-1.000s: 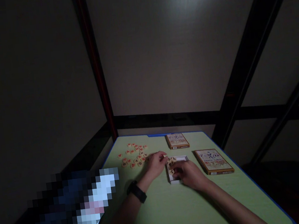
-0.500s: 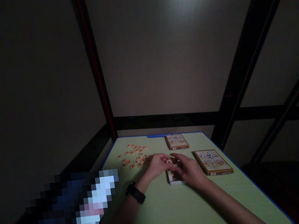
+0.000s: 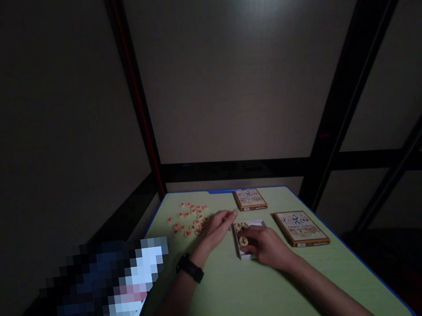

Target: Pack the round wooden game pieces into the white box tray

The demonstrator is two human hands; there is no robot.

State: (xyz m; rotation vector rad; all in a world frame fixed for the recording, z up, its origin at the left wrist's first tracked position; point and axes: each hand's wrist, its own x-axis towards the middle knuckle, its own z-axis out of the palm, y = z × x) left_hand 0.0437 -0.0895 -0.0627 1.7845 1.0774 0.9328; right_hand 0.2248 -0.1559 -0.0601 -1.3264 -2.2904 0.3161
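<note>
Simply round discs (image 3: 188,233), shallow box (image 3: 247,257)

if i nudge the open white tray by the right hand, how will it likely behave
The white tray would probably slide rather than tip, since it sits low and flat on the table. Its thin, straight walls suggest something light and fairly stiff. The round pieces inside may shift, as bare tray floor shows beside them.

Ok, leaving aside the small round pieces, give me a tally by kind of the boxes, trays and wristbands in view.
Flat printed boxes with brown edges: 2
Open white rectangular tray: 1
Black wristband: 1
Total: 4
</note>
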